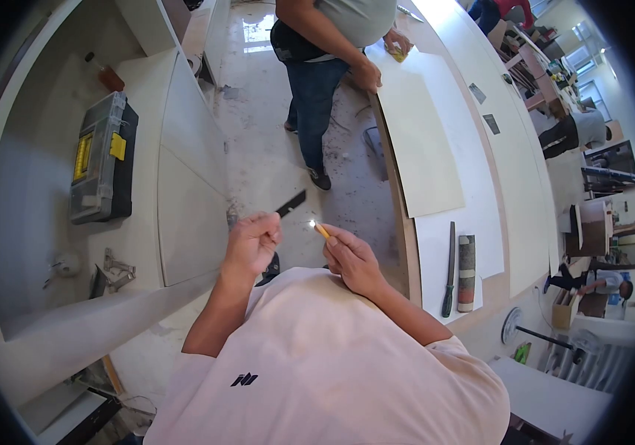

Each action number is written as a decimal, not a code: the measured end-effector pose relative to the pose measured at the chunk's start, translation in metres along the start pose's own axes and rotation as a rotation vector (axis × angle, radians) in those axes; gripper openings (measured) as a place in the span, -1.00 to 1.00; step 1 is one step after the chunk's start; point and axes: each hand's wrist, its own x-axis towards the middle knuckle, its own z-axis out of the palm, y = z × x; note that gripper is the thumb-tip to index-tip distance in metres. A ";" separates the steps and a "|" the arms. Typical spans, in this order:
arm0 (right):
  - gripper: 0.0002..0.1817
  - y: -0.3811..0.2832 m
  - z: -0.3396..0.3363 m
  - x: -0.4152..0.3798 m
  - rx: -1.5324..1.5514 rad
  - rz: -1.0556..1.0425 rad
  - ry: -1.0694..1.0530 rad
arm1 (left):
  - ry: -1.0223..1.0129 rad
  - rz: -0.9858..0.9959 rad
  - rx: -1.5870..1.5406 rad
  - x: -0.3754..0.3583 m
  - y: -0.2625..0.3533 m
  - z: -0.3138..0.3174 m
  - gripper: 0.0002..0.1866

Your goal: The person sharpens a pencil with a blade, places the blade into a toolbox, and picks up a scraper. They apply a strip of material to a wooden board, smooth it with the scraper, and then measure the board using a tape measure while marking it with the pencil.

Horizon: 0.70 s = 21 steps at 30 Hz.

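My left hand (254, 241) is closed round the lower end of a flat black blade (292, 202), which points up and to the right. In my right hand (351, 259), fingers pinch a short yellow stick (323, 231), with a bright spot at its tip. The blade and the stick are apart, both held in front of my chest above the floor. To the right of my right hand, a file with a dark handle (448, 297) and a striped roll-shaped block (466, 274) lie on the workbench.
A co-worker (317, 96) stands ahead, hands at a pale panel (425, 141) on the bench (514, 170). A toolbox (102, 159) and a bottle (106, 74) sit in the left cabinet. Other people are at the far right; a fan (512, 325) stands lower right.
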 end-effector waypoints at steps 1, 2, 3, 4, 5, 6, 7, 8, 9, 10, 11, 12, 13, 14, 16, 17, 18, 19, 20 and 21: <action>-0.64 -0.001 0.002 0.002 0.015 0.025 0.006 | -0.008 -0.010 0.064 -0.002 -0.007 0.004 -0.91; -0.64 -0.002 0.003 0.004 0.029 0.051 0.008 | -0.015 -0.017 0.129 -0.003 -0.013 0.008 -0.91; -0.64 -0.001 0.004 0.006 0.026 0.063 0.000 | -0.062 -0.056 0.132 -0.004 -0.015 0.011 -0.91; -0.63 0.000 0.003 0.008 0.023 0.075 -0.008 | -0.110 -0.096 0.136 -0.005 -0.017 0.015 -0.91; -0.63 0.000 0.003 0.009 0.020 0.086 -0.014 | -0.159 -0.137 0.141 -0.006 -0.019 0.019 -0.90; -0.63 -0.001 0.003 0.009 0.020 0.084 -0.013 | -0.158 -0.134 0.155 -0.006 -0.019 0.024 -0.90; -0.63 -0.001 0.003 0.009 0.022 0.082 -0.011 | -0.156 -0.133 0.171 -0.007 -0.018 0.030 -0.90; -0.63 -0.002 0.004 0.008 0.024 0.080 -0.008 | -0.154 -0.133 0.187 -0.009 -0.017 0.033 -0.90; -0.63 -0.002 0.004 0.008 0.022 0.071 -0.014 | -0.150 -0.133 0.188 -0.009 -0.018 0.035 -0.90; -0.63 -0.003 0.004 0.008 0.019 0.060 -0.019 | -0.148 -0.134 0.189 -0.009 -0.018 0.037 -0.90; -0.63 -0.003 0.004 0.007 0.017 0.050 -0.023 | -0.146 -0.136 0.190 -0.009 -0.018 0.038 -0.90; -0.63 -0.003 0.003 0.007 0.012 0.047 -0.024 | -0.149 -0.141 0.187 -0.009 -0.019 0.037 -0.89; -0.64 -0.004 0.003 0.006 0.006 0.043 -0.026 | -0.152 -0.146 0.183 -0.007 -0.021 0.036 -0.89; -0.64 -0.004 0.002 0.006 0.000 0.039 -0.028 | -0.156 -0.150 0.179 -0.006 -0.022 0.035 -0.89; -0.64 -0.004 0.000 0.006 -0.002 0.033 -0.029 | -0.163 -0.145 0.165 -0.006 -0.024 0.036 -0.92; -0.64 -0.004 0.000 0.006 -0.003 0.031 -0.029 | -0.166 -0.143 0.158 -0.006 -0.024 0.037 -0.93; -0.64 -0.004 0.000 0.006 -0.004 0.031 -0.020 | -0.159 -0.144 0.164 -0.006 -0.024 0.038 -0.93; -0.64 -0.004 0.000 0.005 -0.006 0.032 -0.010 | -0.152 -0.145 0.169 -0.006 -0.024 0.039 -0.93; -0.64 -0.003 0.001 0.005 -0.007 0.033 0.000 | -0.146 -0.146 0.174 -0.006 -0.024 0.040 -0.92; -0.65 -0.003 0.000 0.004 0.007 0.034 -0.005 | -0.142 -0.143 0.173 -0.006 -0.024 0.040 -0.92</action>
